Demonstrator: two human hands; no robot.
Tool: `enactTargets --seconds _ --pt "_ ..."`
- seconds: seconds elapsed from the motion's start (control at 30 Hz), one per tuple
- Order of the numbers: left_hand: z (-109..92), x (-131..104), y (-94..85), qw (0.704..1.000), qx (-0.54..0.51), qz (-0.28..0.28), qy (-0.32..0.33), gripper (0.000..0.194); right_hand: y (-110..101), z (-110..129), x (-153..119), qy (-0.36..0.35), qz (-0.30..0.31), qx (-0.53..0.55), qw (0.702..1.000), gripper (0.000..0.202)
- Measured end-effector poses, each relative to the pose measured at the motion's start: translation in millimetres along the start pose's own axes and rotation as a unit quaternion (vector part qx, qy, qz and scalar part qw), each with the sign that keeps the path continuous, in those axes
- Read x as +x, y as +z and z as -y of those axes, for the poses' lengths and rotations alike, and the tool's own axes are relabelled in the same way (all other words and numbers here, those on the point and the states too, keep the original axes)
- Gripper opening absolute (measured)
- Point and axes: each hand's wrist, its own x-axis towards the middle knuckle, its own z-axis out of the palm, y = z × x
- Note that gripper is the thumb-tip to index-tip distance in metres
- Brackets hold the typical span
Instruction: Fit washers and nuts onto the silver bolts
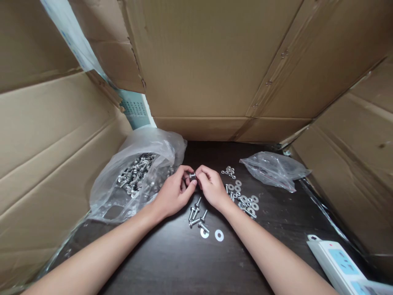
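Bolt (192, 176): small, shiny silver, pinched btwn fingertips of left hand (173, 192) & right hand (211, 186), both curled closed on it.

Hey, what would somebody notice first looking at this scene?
Probably the left hand and right hand meeting mid-table, pinching a small bolt between their fingertips. Left of them a clear bag of bolts gapes open; loose washers lie scattered to the right, with cardboard walls all around.

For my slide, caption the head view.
Both hands pinch a bolt between a bag and washers.
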Motion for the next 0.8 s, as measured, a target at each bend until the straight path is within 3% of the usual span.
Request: enactTargets --seconds 0.13,0.43,0.8 --pt "1.6 -0.1 0.6 1.000 -0.003 0.001 0.001 0.034 0.7 0.6 -0.4 0.007 0.006 0.007 1.000 0.021" --pt "2.2 0.6 -0.1 1.000 0.009 -0.003 0.015 0.015 1.4 -1.3 0.0 0.003 0.009 -0.008 1.000 0.023" --pt "1.0 -0.3 -1.3 1.000 -0.004 -0.008 0.006 0.015 -1.1 -1.2 0.6 0.016 0.000 -0.004 1.000 0.019"
